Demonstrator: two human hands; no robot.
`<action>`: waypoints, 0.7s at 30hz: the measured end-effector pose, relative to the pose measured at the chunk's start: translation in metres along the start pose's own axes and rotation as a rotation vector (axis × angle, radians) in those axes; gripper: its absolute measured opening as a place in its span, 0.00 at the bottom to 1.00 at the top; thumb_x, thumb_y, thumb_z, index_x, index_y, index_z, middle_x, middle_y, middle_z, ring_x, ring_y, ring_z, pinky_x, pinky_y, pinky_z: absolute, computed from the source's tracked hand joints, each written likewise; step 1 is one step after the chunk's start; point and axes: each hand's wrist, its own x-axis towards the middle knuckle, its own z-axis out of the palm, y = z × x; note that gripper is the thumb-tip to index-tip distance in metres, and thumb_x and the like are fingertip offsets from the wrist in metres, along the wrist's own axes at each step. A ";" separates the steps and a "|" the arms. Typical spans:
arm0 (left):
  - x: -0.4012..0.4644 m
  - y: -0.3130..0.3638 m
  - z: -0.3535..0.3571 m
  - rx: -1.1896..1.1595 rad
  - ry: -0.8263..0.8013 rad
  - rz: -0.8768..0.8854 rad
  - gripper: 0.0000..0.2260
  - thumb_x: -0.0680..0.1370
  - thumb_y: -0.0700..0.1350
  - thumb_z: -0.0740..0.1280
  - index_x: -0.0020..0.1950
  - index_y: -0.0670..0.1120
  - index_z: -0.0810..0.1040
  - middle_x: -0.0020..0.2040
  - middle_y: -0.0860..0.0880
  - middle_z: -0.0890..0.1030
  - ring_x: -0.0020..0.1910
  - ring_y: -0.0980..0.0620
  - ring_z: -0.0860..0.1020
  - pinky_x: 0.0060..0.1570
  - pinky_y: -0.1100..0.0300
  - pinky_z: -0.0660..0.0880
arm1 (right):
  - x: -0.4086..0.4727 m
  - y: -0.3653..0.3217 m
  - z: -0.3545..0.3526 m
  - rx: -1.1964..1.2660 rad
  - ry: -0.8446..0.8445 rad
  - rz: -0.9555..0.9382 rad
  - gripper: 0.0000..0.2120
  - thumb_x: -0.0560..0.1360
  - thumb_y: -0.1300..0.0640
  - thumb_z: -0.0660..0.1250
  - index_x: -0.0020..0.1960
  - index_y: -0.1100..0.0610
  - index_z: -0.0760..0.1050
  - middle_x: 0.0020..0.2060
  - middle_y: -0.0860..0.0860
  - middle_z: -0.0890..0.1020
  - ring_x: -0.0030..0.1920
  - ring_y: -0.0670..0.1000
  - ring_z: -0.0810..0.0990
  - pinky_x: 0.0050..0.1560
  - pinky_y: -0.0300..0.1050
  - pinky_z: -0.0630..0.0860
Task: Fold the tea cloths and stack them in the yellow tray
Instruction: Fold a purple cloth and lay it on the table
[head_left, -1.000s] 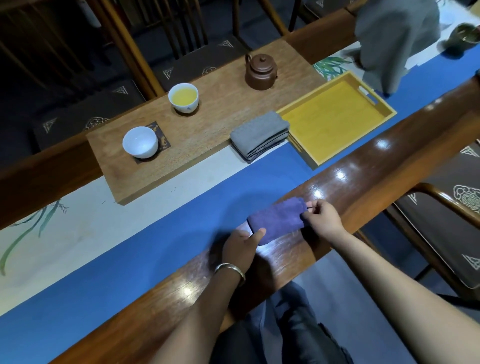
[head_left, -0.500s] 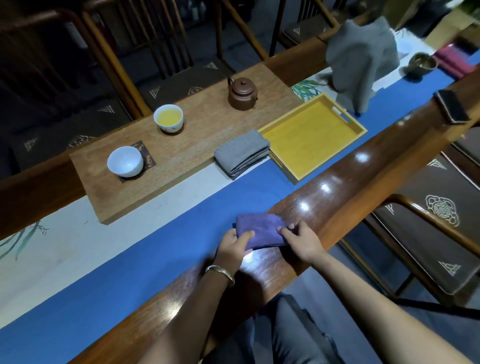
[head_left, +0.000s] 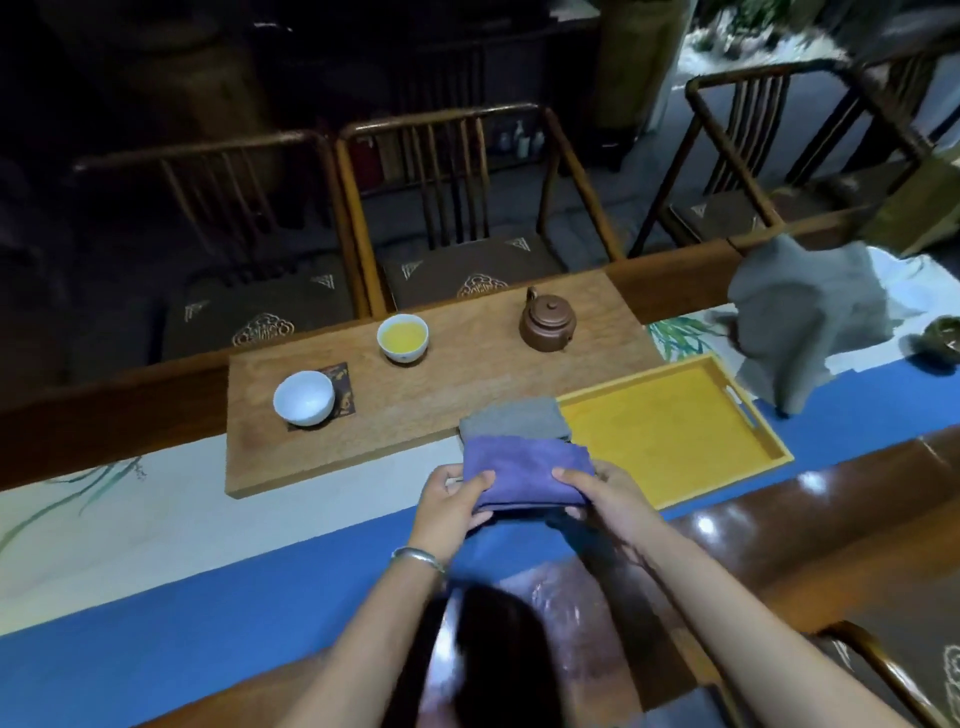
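You hold the folded purple tea cloth (head_left: 524, 470) lifted off the counter (head_left: 831, 530): your left hand (head_left: 451, 506) grips its left end and your right hand (head_left: 602, 493) its right end, thumbs on top, fingers (head_left: 480, 519) curled beneath. Its long axis runs left to right between your hands. Just beyond the fingers lies the folded grey tea cloth (head_left: 511, 418). To their right, the shallow yellow rectangular tray (head_left: 779, 447) sits open, its near rim beside your right hand.
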 end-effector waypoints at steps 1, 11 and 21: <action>0.009 0.006 0.007 0.018 0.040 0.034 0.11 0.75 0.42 0.70 0.53 0.40 0.73 0.43 0.45 0.78 0.40 0.52 0.78 0.36 0.65 0.78 | 0.012 -0.017 -0.005 -0.084 0.005 -0.051 0.15 0.73 0.59 0.71 0.56 0.67 0.76 0.43 0.56 0.82 0.43 0.53 0.80 0.42 0.43 0.78; 0.075 0.017 0.044 0.049 0.402 0.112 0.14 0.74 0.43 0.71 0.33 0.46 0.69 0.27 0.51 0.72 0.31 0.49 0.70 0.39 0.54 0.74 | 0.102 -0.078 -0.010 -0.455 -0.071 -0.293 0.09 0.73 0.63 0.71 0.48 0.68 0.76 0.40 0.56 0.80 0.41 0.52 0.77 0.44 0.45 0.72; 0.077 -0.014 0.029 0.354 0.504 0.048 0.14 0.73 0.48 0.70 0.36 0.45 0.67 0.30 0.49 0.71 0.31 0.48 0.68 0.33 0.57 0.65 | 0.117 -0.027 -0.011 -0.635 -0.049 -0.260 0.07 0.72 0.56 0.70 0.42 0.55 0.71 0.36 0.46 0.77 0.38 0.47 0.75 0.34 0.38 0.68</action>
